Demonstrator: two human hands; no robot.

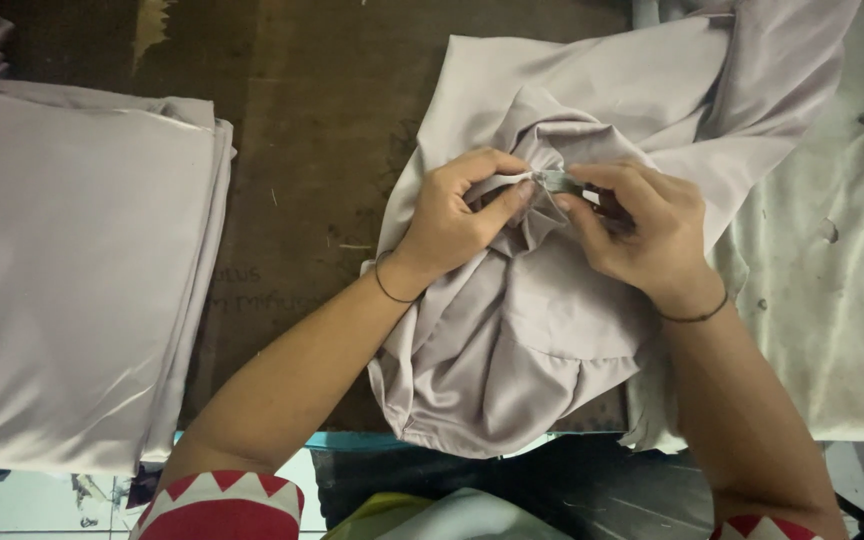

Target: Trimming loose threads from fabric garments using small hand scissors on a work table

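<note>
A crumpled pale lilac-grey garment [532,340] lies on a dark brown table [322,120] in front of me. My left hand [452,215] pinches a small fold of its fabric near the middle. My right hand [642,225] faces it, fingertips nearly touching, and grips a small dark metal tool [592,192] whose tip meets the pinched fold. Which tool it is cannot be made out. Both wrists wear thin dark bands.
A neat stack of folded fabric in the same pale colour [72,270] fills the table's left side. A stained whitish cloth [842,260] covers the right part. The table's near edge [352,438] runs along the bottom, with tiled floor below it.
</note>
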